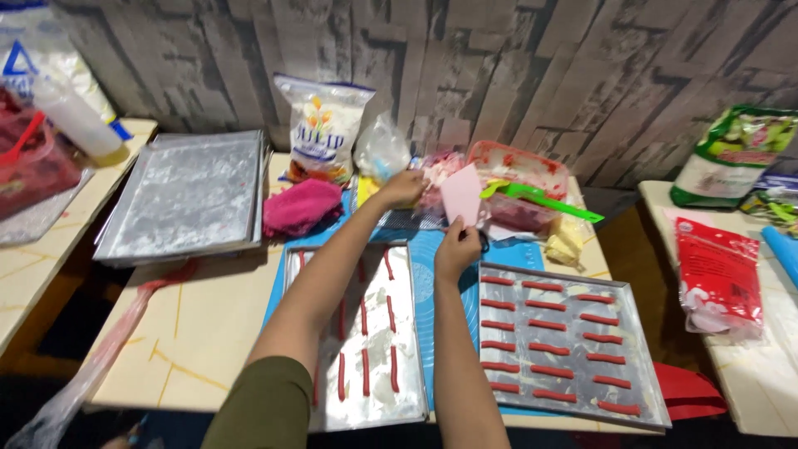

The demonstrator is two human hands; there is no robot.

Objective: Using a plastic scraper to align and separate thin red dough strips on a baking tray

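left hand (402, 188): fingers hidden among the blurred pink and white heap (438, 173); what they touch cannot be told
middle metal baking tray (407, 333): red dough strips partly covered by the left forearm
piping bag of clear plastic (91, 366): lower end cut off at the bottom left corner
red bowl (33, 170): cut by the left edge
blue roll (781, 249): cut by the right edge

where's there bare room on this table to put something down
Bare tabletop lies left of the near tray, in front of the empty floured tray, edged by a piping bag. Crowded: the back, where the left hand and right hand with a pink scraper work among bags and tubs.
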